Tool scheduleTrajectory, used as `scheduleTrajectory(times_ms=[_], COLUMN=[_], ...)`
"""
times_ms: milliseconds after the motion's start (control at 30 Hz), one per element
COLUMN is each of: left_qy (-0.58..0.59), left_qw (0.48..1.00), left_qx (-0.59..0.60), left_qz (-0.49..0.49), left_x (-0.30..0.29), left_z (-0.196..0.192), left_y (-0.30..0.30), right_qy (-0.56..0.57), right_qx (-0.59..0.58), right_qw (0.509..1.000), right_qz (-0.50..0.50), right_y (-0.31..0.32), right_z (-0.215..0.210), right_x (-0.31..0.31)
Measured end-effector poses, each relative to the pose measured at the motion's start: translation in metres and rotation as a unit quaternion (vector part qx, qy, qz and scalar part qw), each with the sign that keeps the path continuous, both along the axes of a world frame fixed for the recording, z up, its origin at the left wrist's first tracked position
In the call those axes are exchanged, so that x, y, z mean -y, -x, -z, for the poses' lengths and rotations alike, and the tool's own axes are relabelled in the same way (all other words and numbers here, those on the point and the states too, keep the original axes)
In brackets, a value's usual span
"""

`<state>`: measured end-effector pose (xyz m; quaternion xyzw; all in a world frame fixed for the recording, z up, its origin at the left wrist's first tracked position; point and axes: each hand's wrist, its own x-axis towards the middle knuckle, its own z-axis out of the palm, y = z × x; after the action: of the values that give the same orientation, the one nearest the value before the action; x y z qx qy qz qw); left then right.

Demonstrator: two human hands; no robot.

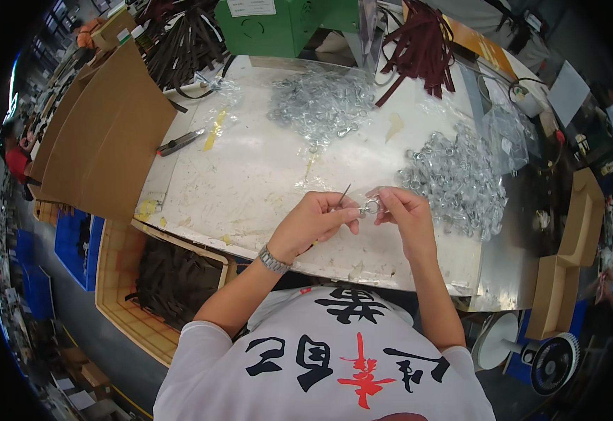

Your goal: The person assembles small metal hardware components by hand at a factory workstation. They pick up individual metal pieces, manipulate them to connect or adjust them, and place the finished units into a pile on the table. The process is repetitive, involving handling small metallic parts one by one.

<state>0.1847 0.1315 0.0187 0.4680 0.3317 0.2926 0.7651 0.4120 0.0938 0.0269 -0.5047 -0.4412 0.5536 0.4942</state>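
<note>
— Right, both hands up over the scuffed white tabletop (250,175), meeting near its front edge. Left hand (315,219) curled, grip pressed together on a thin dark pin-like rod (346,194) poking up from the fingertips.

— And right hand (406,210) pinching a small silver metal ring fitting (371,206) between thumb and forefinger, held just off the surface, touching the left fingertips. Probably raised like that to bring the tiny part closer to the eyes.

— Looks so. Heaped loose just beside the right hand, a pile of shiny silver metal rings (457,179); handy for picking, most likely.

— Second heap of the same silver hardware (324,104) further back on clear plastic film, well apart from the hands.

— Grey-handled cutter (179,143) lying untouched at the left edge. Silver wristwatch (273,260) on the left wrist. Bundle of dark maroon straps (422,43) draped at the far side, next to a green metal box (278,24).

— Brown cardboard sheets (103,133) propped off to the left, out of the way.
</note>
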Motion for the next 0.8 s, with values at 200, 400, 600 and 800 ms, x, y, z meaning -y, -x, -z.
scheduleTrajectory(times_ms=[200, 400, 600, 800], left_qy=[-0.005, -0.063, -0.09, -0.102], left_qw=[0.999, 0.995, 0.992, 0.988], left_qx=[0.002, -0.079, -0.087, -0.114], left_qz=[-0.033, 0.02, 0.025, 0.004], left_x=[0.005, 0.006, 0.004, 0.005], left_z=[-0.009, -0.012, -0.008, -0.016], left_y=[-0.003, -0.003, -0.009, -0.01], right_qy=[0.058, 0.029, 0.015, 0.048], right_qx=[-0.108, -0.108, -0.11, -0.19], right_qw=[0.993, 0.993, 0.994, 0.979], right_qz=[0.001, 0.041, 0.004, 0.052], right_y=[0.021, 0.022, 0.019, 0.024], right_z=[-0.003, 0.005, 0.011, 0.005], right_x=[0.008, 0.008, 0.01, 0.009])
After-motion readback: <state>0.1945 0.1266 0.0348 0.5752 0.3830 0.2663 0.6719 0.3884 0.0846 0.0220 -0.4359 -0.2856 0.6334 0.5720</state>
